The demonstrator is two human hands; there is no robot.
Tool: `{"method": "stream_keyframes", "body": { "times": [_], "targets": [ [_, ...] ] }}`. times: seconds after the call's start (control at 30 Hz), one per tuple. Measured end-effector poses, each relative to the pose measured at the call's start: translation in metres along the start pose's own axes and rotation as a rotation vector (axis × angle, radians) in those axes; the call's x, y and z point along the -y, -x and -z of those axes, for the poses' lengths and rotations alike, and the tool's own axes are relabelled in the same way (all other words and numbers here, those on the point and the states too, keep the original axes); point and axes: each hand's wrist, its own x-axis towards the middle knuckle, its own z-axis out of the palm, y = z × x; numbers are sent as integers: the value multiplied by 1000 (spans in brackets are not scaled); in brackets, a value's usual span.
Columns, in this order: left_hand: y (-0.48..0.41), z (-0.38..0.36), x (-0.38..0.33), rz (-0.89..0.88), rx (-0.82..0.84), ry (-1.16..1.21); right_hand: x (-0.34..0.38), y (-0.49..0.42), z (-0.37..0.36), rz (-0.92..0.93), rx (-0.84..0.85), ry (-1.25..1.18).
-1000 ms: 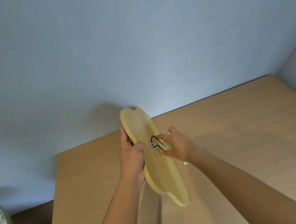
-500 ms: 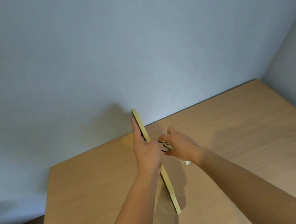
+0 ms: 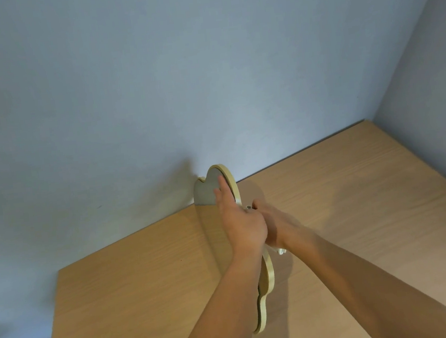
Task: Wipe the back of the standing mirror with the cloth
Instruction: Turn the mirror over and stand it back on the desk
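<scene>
Mirror [image 3: 208, 198] upright between left hand [image 3: 243, 226] and right hand [image 3: 280, 226].

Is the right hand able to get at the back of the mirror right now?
Probably yes: the right hand is already behind the mirror, apparently with the cloth, while the left hand steadies the glass side facing left.
</scene>
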Motion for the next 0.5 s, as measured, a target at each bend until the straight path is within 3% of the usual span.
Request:
{"method": "stream_keyframes", "body": {
  "times": [0.37, 0.5],
  "targets": [
    [-1, -2, -1, 17, 51, 33, -8, 5, 2, 55, -8, -40],
    [-3, 9, 2, 16, 148, 101, -22, 17, 19, 18, -117, -250]
  ]
}}
